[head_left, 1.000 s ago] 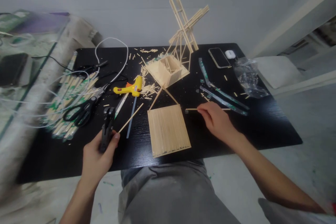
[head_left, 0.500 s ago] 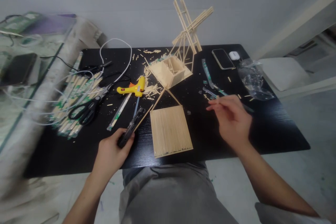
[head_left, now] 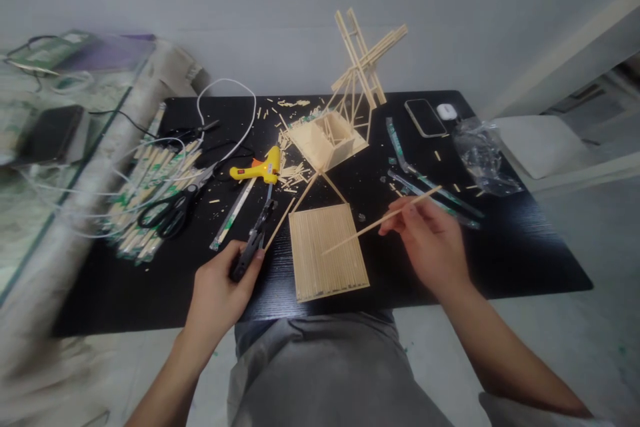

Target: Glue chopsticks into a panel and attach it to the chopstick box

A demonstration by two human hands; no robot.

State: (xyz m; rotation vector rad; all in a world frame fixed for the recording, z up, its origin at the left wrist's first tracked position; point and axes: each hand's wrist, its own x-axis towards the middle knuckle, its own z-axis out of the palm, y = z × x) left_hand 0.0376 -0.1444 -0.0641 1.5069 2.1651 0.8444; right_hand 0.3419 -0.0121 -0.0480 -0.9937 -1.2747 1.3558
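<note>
My left hand (head_left: 220, 287) is closed round the handles of black cutters (head_left: 254, 240), whose tip points up toward a loose wooden stick (head_left: 280, 223) on the black table (head_left: 525, 247). My right hand (head_left: 430, 240) pinches a long thin wooden stick (head_left: 365, 227) that slants down-left over a flat square panel of glued sticks (head_left: 327, 250) lying in front of me. Behind the panel stands a small wooden box (head_left: 327, 140) with a frame of crossed sticks (head_left: 363, 63) rising from it.
A yellow glue gun (head_left: 257, 170) and black scissors (head_left: 173, 207) lie left of centre, beside wrapped chopstick packs (head_left: 145, 200) and white cables (head_left: 225, 113). A phone (head_left: 425, 118), a white earbud case (head_left: 447, 111), a crumpled plastic bag (head_left: 480, 157) and torn wrappers (head_left: 425, 180) sit at the right.
My right hand has picked up a long stick and brought it over the flat panel. My left hand, still gripping the cutters, shifted right toward the panel.
</note>
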